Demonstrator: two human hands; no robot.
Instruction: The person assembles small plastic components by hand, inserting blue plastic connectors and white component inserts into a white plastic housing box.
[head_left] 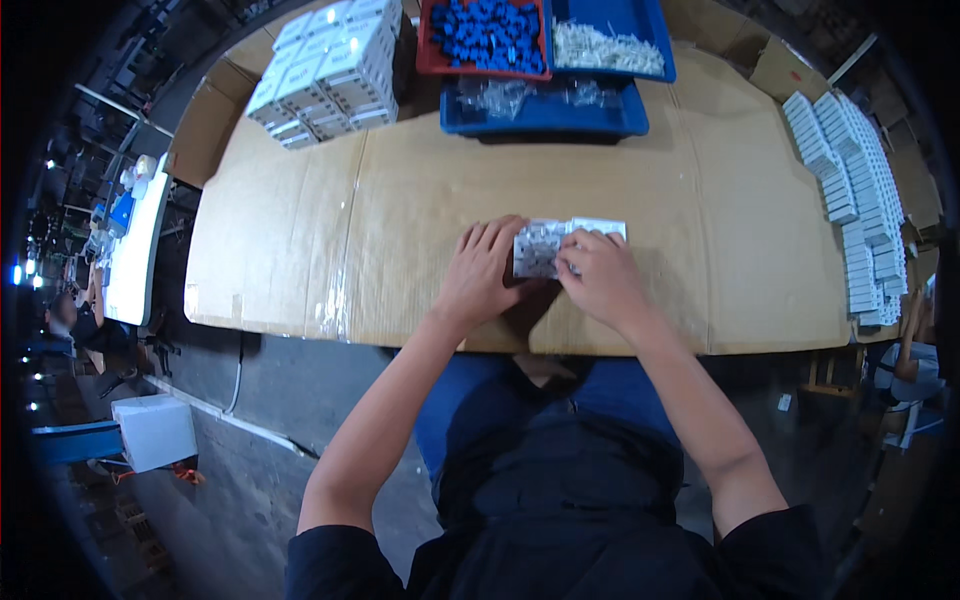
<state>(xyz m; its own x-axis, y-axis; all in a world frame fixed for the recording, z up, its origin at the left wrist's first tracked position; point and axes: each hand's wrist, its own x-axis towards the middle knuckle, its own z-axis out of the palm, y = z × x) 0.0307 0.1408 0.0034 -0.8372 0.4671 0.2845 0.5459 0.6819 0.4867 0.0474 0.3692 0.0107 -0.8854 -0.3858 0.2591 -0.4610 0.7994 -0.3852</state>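
Observation:
In front of me on the cardboard-covered table lies a small white open box (538, 243), with a white flap (600, 225) at its upper right. Its inside looks pale and clear, and I cannot make out the contents. My left hand (478, 275) grips the box along its left side, fingers curled at the far edge and thumb near the front. Over the right part of the box, my right hand (606, 280) has its fingertips closed together at the opening. Whatever they may pinch is too small or hidden to name.
Beyond the hands stand a red bin (484, 70) of blue plastic parts, a blue bin (665, 60) of white pieces and a blue tray (545, 125) with clear bags. White boxes (330, 75) are stacked at far left, white parts (865, 200) at right. Other people sit at both sides.

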